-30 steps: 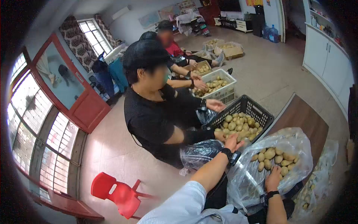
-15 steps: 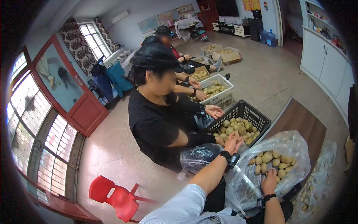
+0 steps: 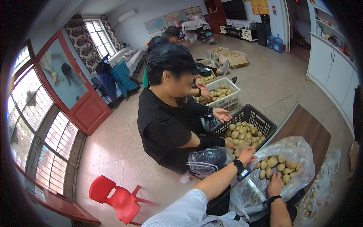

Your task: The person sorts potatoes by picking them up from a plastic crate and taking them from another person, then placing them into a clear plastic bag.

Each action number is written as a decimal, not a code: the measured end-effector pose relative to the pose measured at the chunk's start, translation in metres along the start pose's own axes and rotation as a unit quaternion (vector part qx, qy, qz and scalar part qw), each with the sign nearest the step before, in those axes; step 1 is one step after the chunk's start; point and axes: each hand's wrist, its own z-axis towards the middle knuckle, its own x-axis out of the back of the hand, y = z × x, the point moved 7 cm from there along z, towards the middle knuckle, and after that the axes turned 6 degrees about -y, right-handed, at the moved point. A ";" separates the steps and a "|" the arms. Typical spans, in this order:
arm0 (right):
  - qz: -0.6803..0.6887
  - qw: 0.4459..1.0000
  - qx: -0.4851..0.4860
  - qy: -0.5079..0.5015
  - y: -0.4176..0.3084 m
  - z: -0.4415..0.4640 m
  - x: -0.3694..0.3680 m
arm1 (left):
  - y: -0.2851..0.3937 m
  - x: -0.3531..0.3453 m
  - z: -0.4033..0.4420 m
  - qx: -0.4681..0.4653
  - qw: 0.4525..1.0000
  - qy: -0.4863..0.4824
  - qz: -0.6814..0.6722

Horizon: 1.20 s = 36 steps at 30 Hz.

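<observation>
My left hand (image 3: 247,156) is closed on the near-left rim of a clear plastic bag (image 3: 245,195), beside the black crate. Inside the bag lie several potatoes (image 3: 272,162). My right hand (image 3: 275,185) reaches into the bag, fingers extended against the potatoes at the near side; its fingertips are partly hidden among them. To the left, a black plastic crate (image 3: 269,128) holds more potatoes (image 3: 242,132). A co-worker in black (image 3: 164,128) sits beside it, one hand (image 3: 222,115) over its far edge and the other (image 3: 229,144) at its near side.
A brown board (image 3: 302,126) lies behind the bag. Another bag (image 3: 321,185) is at the right. Beyond the black crate stand a white crate (image 3: 236,96) of potatoes and cardboard boxes (image 3: 236,58). More people sit there. A red chair (image 3: 119,200) is at the lower left.
My left hand has come from above the black crate down to the bag's rim and closed there. My right hand stays among the potatoes. The view has shifted slightly.
</observation>
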 end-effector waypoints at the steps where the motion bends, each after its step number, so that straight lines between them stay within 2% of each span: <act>1: -0.009 1.000 0.011 0.018 0.001 0.002 -0.001 | -0.002 -0.002 0.000 0.003 1.000 0.001 0.012; 6: -0.006 1.000 -0.001 0.009 0.002 0.005 0.004 | -0.006 -0.014 -0.007 0.015 0.999 -0.030 0.035; 8: -0.013 0.999 -0.020 -0.047 0.002 0.008 0.007 | -0.006 -0.018 -0.008 0.019 0.998 -0.049 0.046; 12: 0.026 0.998 -0.038 -0.038 -0.008 0.004 0.033 | -0.011 -0.020 -0.011 0.025 0.999 -0.033 0.018; 14: 0.103 0.994 -0.044 -0.004 -0.002 0.005 0.035 | -0.011 -0.022 -0.011 0.015 0.998 -0.043 0.045; 18: 0.159 0.986 -0.023 0.047 0.001 0.009 0.035 | -0.017 -0.027 -0.008 0.029 0.995 -0.061 0.067; 20: 0.248 0.966 -0.017 0.076 0.002 0.017 0.028 | -0.020 -0.034 -0.008 0.035 0.991 -0.104 0.075; 24: 0.316 0.943 0.001 0.102 -0.005 0.031 0.012 | -0.021 -0.042 -0.013 0.049 0.980 -0.103 0.162; 26: 0.498 0.865 -0.064 -0.019 -0.008 0.043 -0.014 | -0.019 -0.052 -0.019 0.065 0.969 -0.147 0.187; 27: 0.499 0.864 -0.062 -0.019 -0.023 0.042 0.005 | -0.013 -0.057 -0.026 0.065 0.969 -0.146 0.188; 29: 0.639 0.765 -0.060 -0.057 -0.064 0.030 0.050 | -0.011 -0.069 -0.042 0.122 0.971 -0.179 0.105; 33: 0.671 0.741 -0.016 -0.029 -0.063 0.038 0.033 | -0.019 -0.060 -0.029 0.124 0.959 -0.206 0.151; 35: 0.614 0.788 0.017 -0.040 -0.064 0.039 0.034 | -0.021 -0.066 -0.031 0.140 0.949 -0.274 0.073; 36: 0.614 0.788 0.017 -0.041 -0.063 0.038 0.034 | -0.019 -0.064 -0.033 0.142 0.954 -0.249 0.089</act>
